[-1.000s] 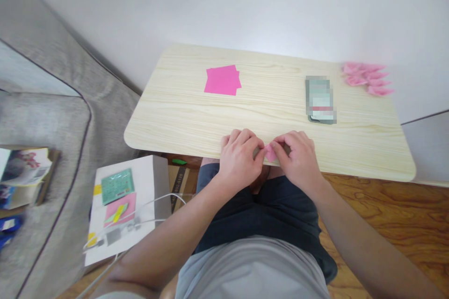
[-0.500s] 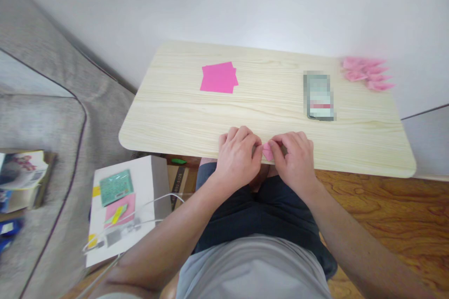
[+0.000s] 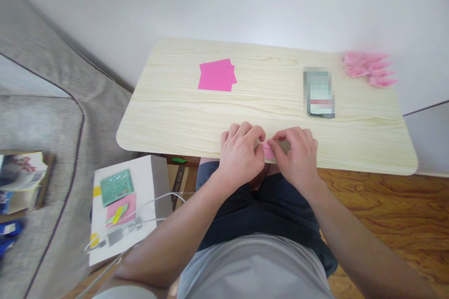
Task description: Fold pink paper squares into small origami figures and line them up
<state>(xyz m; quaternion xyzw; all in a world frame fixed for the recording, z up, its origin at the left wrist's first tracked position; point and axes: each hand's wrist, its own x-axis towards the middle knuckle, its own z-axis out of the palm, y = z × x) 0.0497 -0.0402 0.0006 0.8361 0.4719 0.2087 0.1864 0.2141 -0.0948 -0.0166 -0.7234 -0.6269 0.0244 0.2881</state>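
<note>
A small piece of folded pink paper (image 3: 268,151) is at the table's front edge, between my two hands. My left hand (image 3: 243,149) is closed at its left side, thumb and forefinger bent against the paper. My right hand (image 3: 296,152) pinches the paper's right side between thumb and fingertips. Part of the paper is hidden by the fingers. Farther back on the wooden table (image 3: 168,117) lie bright pink paper sheets (image 3: 216,75), loosely stacked. Several folded pink paper pieces (image 3: 368,69) are grouped at the far right corner.
A phone (image 3: 320,93), blurred out, lies on the table's right half. Left of my legs, a white box (image 3: 140,173) carries a green packet (image 3: 116,187), pink paper and white cables. A grey sofa (image 3: 101,107) stands at the left. The wall rises behind the table.
My left forefinger has lifted slightly from the paper, and its tip is now a little apart from the thumb. The view has shifted slightly. The paper stays between my hands.
</note>
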